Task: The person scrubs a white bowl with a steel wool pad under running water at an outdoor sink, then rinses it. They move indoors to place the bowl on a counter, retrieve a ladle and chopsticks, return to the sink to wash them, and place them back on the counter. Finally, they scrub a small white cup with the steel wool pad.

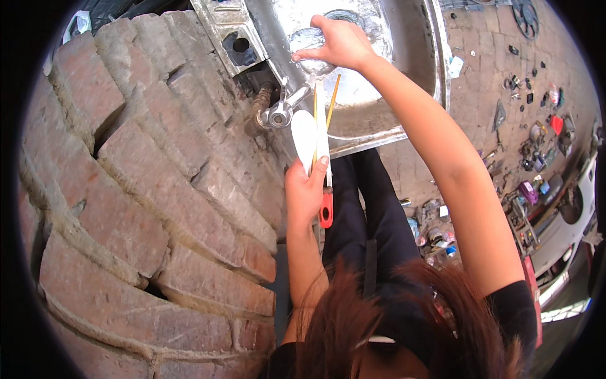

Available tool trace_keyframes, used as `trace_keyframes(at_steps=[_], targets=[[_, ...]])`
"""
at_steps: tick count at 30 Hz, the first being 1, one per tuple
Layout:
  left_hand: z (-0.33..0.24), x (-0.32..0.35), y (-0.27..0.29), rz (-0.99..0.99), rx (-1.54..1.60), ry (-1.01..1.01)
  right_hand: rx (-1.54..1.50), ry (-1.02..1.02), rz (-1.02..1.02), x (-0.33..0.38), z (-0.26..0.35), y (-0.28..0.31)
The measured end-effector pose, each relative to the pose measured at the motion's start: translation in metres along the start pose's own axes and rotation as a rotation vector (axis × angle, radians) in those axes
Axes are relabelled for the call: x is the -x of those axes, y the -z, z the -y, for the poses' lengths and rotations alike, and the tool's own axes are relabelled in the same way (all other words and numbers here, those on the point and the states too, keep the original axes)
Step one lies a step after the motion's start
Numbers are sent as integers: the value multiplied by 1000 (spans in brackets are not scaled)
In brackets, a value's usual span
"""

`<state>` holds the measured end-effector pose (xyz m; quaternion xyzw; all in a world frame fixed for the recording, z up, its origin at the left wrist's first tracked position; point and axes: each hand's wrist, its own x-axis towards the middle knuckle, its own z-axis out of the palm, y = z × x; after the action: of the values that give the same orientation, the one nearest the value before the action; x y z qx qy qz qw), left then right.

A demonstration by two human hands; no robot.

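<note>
My left hand (304, 189) is closed round a bundle of utensils, held upright beside the sink. In it are a white spoon-shaped utensil (304, 136), slim yellow chopsticks (332, 104) and a long pale-bladed knife whose red handle (326, 208) sticks out below my thumb. Over the metal sink (421, 117) my right hand (341, 45) reaches in with thumb and fingers spread apart. Shiny, wet-looking round shapes lie beneath it; glare hides whether it touches them. The metal faucet (279, 115) stands next to the utensils, its spout pointing into the basin.
A rough brick wall (145, 170) fills the left side, close to my left arm. Brown corrugated pipe (260, 104) runs behind the faucet. On the paved floor (404, 170) at right lie many scattered small parts, a red piece (556, 124) and a grey vehicle panel (568, 230).
</note>
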<state>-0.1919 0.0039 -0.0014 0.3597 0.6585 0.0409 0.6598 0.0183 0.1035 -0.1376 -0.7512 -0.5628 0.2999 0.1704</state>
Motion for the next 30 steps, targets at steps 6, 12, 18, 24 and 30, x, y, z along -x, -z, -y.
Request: trace_keyframes(at_steps=[6, 12, 18, 24, 30], targets=[[13, -17, -9, 27, 124, 69, -285, -357, -52, -14, -8, 2], [19, -37, -32, -3, 120, -62, -1401, -474, -370, 13, -34, -42], [35, -78, -44, -32, 141, -232, -1546, -487, -137, 30, 9, -23], [17, -123, -45, 27, 425, -208, -1777, -459, 10, 21, 22, -25], [-16, -169, -43, 372, 636, -122, -2016, -318, 171, -15, -12, -30]])
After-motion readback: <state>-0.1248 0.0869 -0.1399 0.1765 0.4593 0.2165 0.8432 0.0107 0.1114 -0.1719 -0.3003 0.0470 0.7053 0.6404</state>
